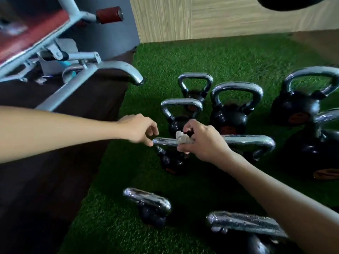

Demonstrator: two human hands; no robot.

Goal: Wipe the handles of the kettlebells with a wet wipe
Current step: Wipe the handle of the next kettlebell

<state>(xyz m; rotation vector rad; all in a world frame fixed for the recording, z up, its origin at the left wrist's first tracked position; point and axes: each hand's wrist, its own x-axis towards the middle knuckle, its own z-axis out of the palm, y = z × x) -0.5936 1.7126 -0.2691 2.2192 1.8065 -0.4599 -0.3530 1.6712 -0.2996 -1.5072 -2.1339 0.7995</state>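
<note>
Several black kettlebells with chrome handles stand on green turf. The middle one has a long chrome handle (245,141) above its black body (170,161). My right hand (203,142) holds a crumpled grey wet wipe (181,139) pressed on that handle near its left end. Fingers of my left hand (140,130) are loosely curled, and their tips touch the handle's left corner. Smaller kettlebells (181,114) stand just behind the hands, and others (148,204) lie nearer to me.
A grey metal bench frame (117,68) with red padding stands at the left on dark flooring. The green turf (229,57) runs back to a wood-panelled wall (220,17). More kettlebells (300,101) crowd the right side, and one handle (245,223) sits under my right forearm.
</note>
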